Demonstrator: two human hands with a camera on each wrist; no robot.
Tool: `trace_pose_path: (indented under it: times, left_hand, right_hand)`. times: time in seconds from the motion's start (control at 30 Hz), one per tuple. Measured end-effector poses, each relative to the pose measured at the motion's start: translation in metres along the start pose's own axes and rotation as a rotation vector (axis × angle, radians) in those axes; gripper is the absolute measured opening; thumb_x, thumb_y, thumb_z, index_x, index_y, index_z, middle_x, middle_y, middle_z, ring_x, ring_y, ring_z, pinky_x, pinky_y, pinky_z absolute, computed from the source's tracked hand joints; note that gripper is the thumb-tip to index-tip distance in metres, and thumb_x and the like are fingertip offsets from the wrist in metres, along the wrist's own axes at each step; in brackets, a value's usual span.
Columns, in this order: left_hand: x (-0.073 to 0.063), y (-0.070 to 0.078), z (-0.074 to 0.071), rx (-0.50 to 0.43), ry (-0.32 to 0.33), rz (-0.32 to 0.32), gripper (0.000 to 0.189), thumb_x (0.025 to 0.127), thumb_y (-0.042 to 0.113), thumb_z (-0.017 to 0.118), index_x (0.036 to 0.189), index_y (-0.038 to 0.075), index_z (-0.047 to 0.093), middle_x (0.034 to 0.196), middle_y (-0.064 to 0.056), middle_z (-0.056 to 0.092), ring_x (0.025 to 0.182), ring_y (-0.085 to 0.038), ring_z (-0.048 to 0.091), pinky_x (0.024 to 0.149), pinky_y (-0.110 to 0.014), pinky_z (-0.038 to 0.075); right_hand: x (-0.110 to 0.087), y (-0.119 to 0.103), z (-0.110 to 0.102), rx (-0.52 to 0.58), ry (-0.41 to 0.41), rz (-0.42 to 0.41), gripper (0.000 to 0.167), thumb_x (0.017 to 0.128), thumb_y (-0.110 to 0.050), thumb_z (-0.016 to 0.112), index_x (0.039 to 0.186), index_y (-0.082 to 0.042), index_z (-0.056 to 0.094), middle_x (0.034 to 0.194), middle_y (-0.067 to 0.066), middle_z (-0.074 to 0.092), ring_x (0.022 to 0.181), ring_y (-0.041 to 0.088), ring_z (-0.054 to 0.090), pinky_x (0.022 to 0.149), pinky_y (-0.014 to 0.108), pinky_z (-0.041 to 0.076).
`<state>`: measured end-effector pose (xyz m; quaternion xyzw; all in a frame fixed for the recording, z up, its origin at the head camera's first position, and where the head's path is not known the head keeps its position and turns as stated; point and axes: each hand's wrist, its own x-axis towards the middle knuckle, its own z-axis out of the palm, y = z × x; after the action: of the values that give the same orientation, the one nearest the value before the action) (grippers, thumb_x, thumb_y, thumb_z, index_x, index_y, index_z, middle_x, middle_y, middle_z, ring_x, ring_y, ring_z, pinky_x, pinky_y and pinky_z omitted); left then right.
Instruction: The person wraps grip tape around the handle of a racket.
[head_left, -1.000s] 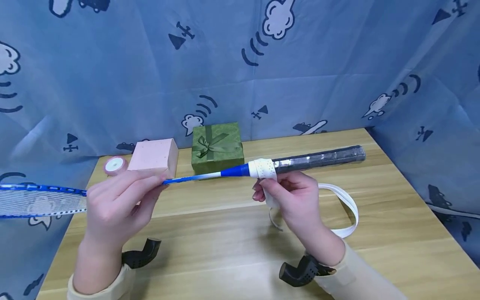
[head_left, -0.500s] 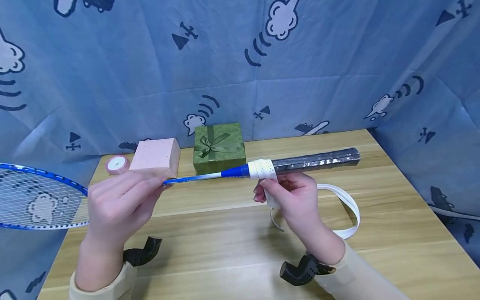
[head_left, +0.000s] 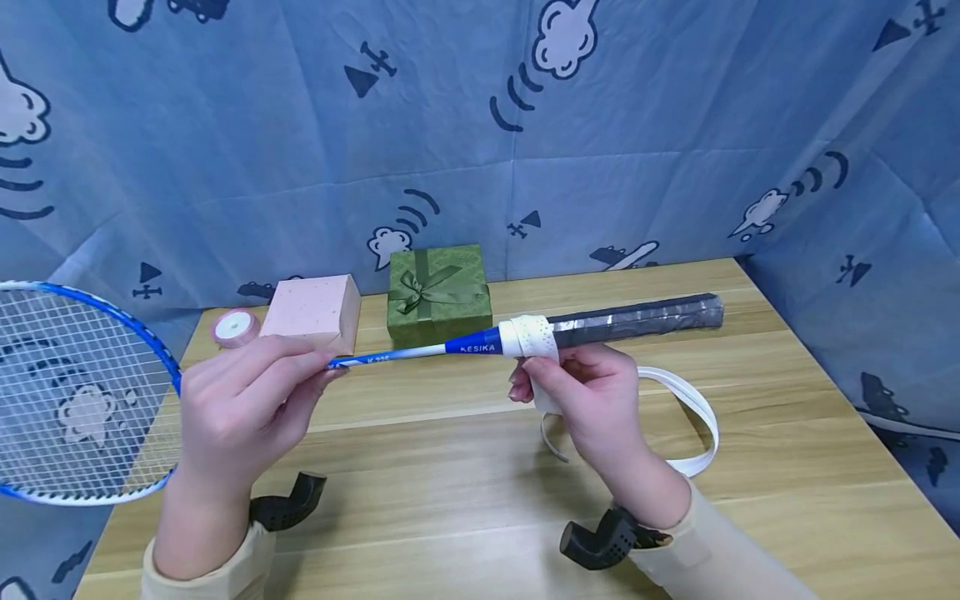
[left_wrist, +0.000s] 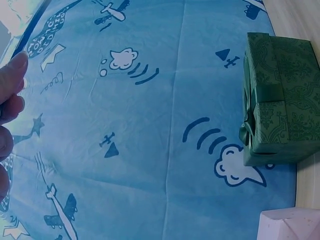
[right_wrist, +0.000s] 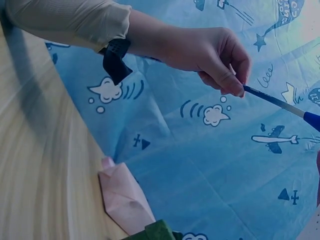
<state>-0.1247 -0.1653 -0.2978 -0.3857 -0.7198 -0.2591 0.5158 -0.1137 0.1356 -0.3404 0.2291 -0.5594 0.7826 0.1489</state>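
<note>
A blue and white badminton racket [head_left: 405, 354] is held level above the table, strung head [head_left: 82, 392] at the left and black handle [head_left: 637, 323] at the right. My left hand [head_left: 243, 408] pinches its shaft between thumb and fingertips; the right wrist view shows this same left hand [right_wrist: 222, 60] on the shaft. White perforated grip tape [head_left: 528, 336] is wound round the handle's front end, by the blue cone. Just beneath, my right hand [head_left: 600, 408] pinches the tape's hanging part between thumb and fingers. The tape's loose length [head_left: 705, 408] loops behind the right wrist.
Along the back of the wooden table [head_left: 450, 500] stand a pink box [head_left: 307, 312], a green gift box [head_left: 438, 292] with a bow, and a ribbon roll [head_left: 234, 327]. A blue patterned curtain [head_left: 450, 125] hangs behind them. Black wrist mounts [head_left: 600, 542] stick out from both wrists.
The racket has rolled about its shaft: its head, nearly edge-on before, now shows its strings broadly, and lettering has appeared on the cone. Both hands keep their hold in almost the same places.
</note>
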Motion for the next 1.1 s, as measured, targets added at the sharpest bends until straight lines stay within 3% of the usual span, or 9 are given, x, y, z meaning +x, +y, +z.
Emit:
trace_pose_path:
  times: [0.1,0.23,0.37,0.57,0.63,0.73,0.87,1.0,1.1]
  left_hand:
    - [-0.001,-0.002,-0.001,-0.009,-0.017,0.005,0.033,0.101,0.023,0.068,0.077,0.001,0.076,0.075,-0.009,0.075,0.057,-0.026,0.068,0.047,-0.041,0.046]
    - [-0.003,-0.003,-0.003,-0.015,-0.053,0.003,0.03,0.101,0.023,0.066,0.081,0.003,0.077,0.076,-0.007,0.075,0.057,-0.024,0.067,0.045,-0.038,0.045]
    - [-0.003,-0.003,-0.003,0.008,-0.071,-0.001,0.029,0.102,0.022,0.065,0.082,0.005,0.078,0.077,-0.008,0.073,0.05,-0.02,0.058,0.042,-0.034,0.04]
    - [-0.001,0.001,0.005,0.068,0.07,0.002,0.029,0.099,0.018,0.069,0.075,0.005,0.077,0.071,-0.012,0.066,0.046,-0.026,0.044,0.044,-0.037,0.031]
    - [0.0,0.001,0.007,0.069,0.115,0.0,0.029,0.098,0.017,0.071,0.073,0.004,0.075,0.069,-0.013,0.066,0.046,-0.029,0.043,0.046,-0.039,0.03]
    - [0.0,0.0,0.007,0.047,0.132,0.001,0.03,0.098,0.016,0.071,0.072,0.002,0.075,0.069,-0.013,0.066,0.046,-0.03,0.047,0.046,-0.04,0.034]
    - [-0.001,0.0,0.004,0.023,0.071,-0.003,0.031,0.099,0.02,0.071,0.076,0.001,0.077,0.071,-0.013,0.069,0.047,-0.028,0.052,0.045,-0.04,0.038]
    - [0.0,0.001,0.0,0.032,0.0,-0.021,0.034,0.1,0.027,0.07,0.081,0.0,0.079,0.074,-0.012,0.07,0.05,-0.027,0.055,0.047,-0.039,0.04]
    - [0.0,0.0,0.0,0.033,-0.013,-0.017,0.033,0.1,0.027,0.07,0.082,0.001,0.079,0.074,-0.012,0.07,0.05,-0.026,0.056,0.047,-0.039,0.042]
  right_hand:
    - [0.0,-0.001,-0.001,-0.028,0.015,0.052,0.022,0.093,0.015,0.062,0.098,-0.002,0.075,0.079,0.007,0.075,0.065,0.017,0.072,0.062,0.033,0.062]
    - [0.001,-0.004,-0.001,-0.071,0.024,0.143,0.025,0.095,0.008,0.065,0.116,-0.005,0.069,0.084,0.006,0.075,0.067,0.017,0.073,0.065,0.035,0.063]
    - [0.0,-0.005,0.0,-0.02,0.038,0.144,0.027,0.095,0.009,0.064,0.118,-0.004,0.067,0.084,0.006,0.075,0.067,0.017,0.073,0.064,0.035,0.063]
    - [-0.001,-0.007,0.002,0.04,0.051,0.091,0.018,0.094,0.013,0.062,0.106,0.0,0.069,0.08,0.009,0.075,0.062,0.017,0.071,0.062,0.032,0.062]
    - [-0.001,-0.006,0.003,0.043,0.034,0.091,0.019,0.094,0.014,0.062,0.106,0.001,0.068,0.08,0.01,0.075,0.062,0.018,0.071,0.062,0.032,0.062]
    - [-0.001,-0.005,0.002,0.061,-0.009,0.061,0.03,0.093,0.014,0.064,0.12,0.002,0.066,0.085,0.011,0.076,0.064,0.019,0.073,0.061,0.032,0.061]
    - [0.001,-0.004,0.002,0.104,-0.045,0.011,0.042,0.093,0.015,0.063,0.132,0.0,0.062,0.091,0.01,0.077,0.068,0.02,0.074,0.062,0.032,0.061]
    - [0.001,-0.004,0.002,0.09,-0.012,0.026,0.033,0.092,0.02,0.058,0.116,-0.001,0.069,0.087,0.01,0.077,0.068,0.018,0.074,0.063,0.032,0.062]
    - [0.0,-0.004,0.002,0.051,0.025,0.067,0.028,0.092,0.02,0.058,0.106,-0.001,0.07,0.082,0.01,0.077,0.067,0.018,0.074,0.062,0.031,0.062]
